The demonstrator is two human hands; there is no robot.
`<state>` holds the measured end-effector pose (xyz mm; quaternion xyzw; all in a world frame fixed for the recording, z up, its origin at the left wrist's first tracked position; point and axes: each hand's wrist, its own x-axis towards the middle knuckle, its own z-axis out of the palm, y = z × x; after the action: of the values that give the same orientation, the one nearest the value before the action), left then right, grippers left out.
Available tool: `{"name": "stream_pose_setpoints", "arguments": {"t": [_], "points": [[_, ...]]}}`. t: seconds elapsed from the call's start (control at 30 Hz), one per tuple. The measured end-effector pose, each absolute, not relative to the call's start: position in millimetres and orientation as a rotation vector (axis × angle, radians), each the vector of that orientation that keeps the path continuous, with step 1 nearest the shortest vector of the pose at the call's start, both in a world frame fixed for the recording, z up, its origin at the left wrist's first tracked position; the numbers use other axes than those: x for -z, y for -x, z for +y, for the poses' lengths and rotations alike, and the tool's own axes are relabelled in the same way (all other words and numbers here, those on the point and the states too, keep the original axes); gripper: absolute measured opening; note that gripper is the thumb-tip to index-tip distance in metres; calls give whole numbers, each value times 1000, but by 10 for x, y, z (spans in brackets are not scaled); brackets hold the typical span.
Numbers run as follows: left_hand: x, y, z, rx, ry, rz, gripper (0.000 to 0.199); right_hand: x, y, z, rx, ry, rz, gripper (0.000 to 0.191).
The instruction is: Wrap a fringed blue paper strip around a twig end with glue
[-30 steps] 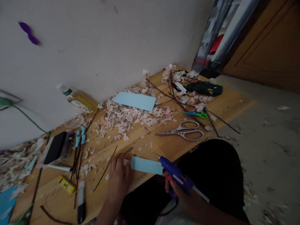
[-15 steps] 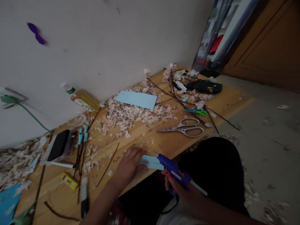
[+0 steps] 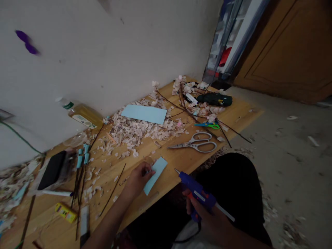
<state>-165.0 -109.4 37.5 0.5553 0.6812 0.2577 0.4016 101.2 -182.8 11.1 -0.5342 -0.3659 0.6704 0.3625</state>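
Note:
My left hand (image 3: 141,176) pinches the left edge of a small light-blue paper strip (image 3: 157,174), which stands at a slant over the near table edge. My right hand (image 3: 195,204) is wrapped round the handle of a blue glue gun (image 3: 198,191) with a white glue stick out of its back. The gun's nozzle points up and left, apart from the strip. Silver scissors (image 3: 197,142) lie beyond the gun. A larger light-blue sheet (image 3: 144,114) rests on a heap of pale petals (image 3: 140,130).
Flowering twigs (image 3: 185,100), a dark green umbrella (image 3: 216,99) and small blue-green scissors (image 3: 207,125) lie at the far right. To the left are an oil bottle (image 3: 83,113), taped stems (image 3: 83,162), a black phone-like object (image 3: 52,170) and a yellow box (image 3: 65,212).
The small strip has turned from nearly level to a steep slant, and my left hand has gone from lying flat on it to pinching it. The glue gun is now apart from the paper.

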Motion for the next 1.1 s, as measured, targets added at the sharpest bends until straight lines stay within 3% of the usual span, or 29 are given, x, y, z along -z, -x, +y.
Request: {"name": "stream_pose_setpoints", "arguments": {"t": [0.17,0.3,0.47,0.63,0.87,1.1], "points": [[-290,1526,-1304,-1047,-1061,1800,38,-155,-990,-1769,-1753,1316,-1006,50],[-396,1448,-1545,-977,-1164,1826,37,-250,-982,-1696,-1739,1312,-1059,55],[-463,1607,-1641,-864,-1699,2068,27,-216,-1004,-1603,-1755,1410,-1194,52],[-297,1938,-1358,-686,-2313,1794,22,-117,-906,-1422,-1707,1485,-1299,46],[-113,2205,-837,-803,-2405,1809,24,-276,-661,-986,-1336,1261,-1661,20],[-40,2317,-904,-930,-2585,1294,28,-152,-562,-670,-1091,1218,-1986,23]]}}
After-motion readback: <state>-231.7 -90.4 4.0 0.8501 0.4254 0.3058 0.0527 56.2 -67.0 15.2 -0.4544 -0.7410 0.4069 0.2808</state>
